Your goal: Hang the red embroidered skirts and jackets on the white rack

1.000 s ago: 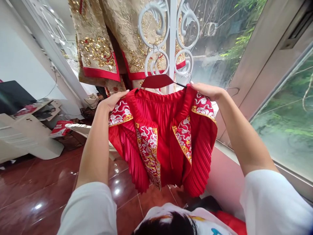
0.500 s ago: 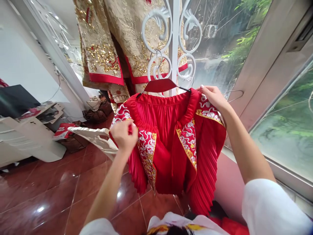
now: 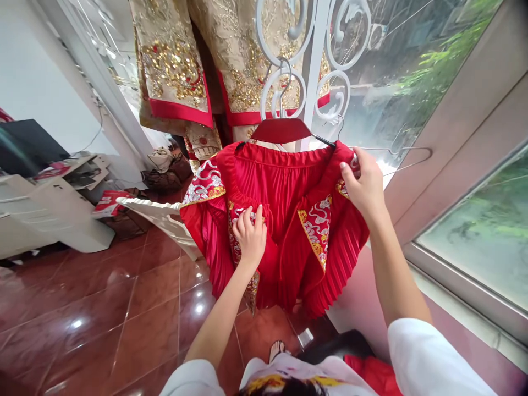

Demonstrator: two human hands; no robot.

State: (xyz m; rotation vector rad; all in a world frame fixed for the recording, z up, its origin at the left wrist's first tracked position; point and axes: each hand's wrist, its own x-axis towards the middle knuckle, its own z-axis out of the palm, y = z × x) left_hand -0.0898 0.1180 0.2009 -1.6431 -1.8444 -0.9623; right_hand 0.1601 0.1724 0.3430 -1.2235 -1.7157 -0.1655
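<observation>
A red pleated skirt [image 3: 284, 192] with silver and gold embroidered panels hangs by its waistband from a clip hanger [image 3: 282, 130] with a dark red bar. My left hand [image 3: 251, 236] lies against the front waistband on the left, its fingers stretched upward over the fabric; the thumb is hidden. At the skirt's upper right corner, my right hand [image 3: 366, 184] has the red fabric and embroidered edge between thumb and fingers. On the left, an embroidered flap [image 3: 204, 184] is spread outward above the pleats.
The hanger hooks onto a white scrollwork stand [image 3: 315, 66]. Gold sequined garments [image 3: 177, 71] hang behind. A wire hanger [image 3: 412, 157] juts right near the window frame [image 3: 454, 148]. At the left are a white carved panel [image 3: 160, 220] and a desk [image 3: 49, 220].
My left hand has moved right from the skirt's left shoulder to its front waistband, its fist now unfolded. My right hand still grips the right corner, which has shifted slightly inward.
</observation>
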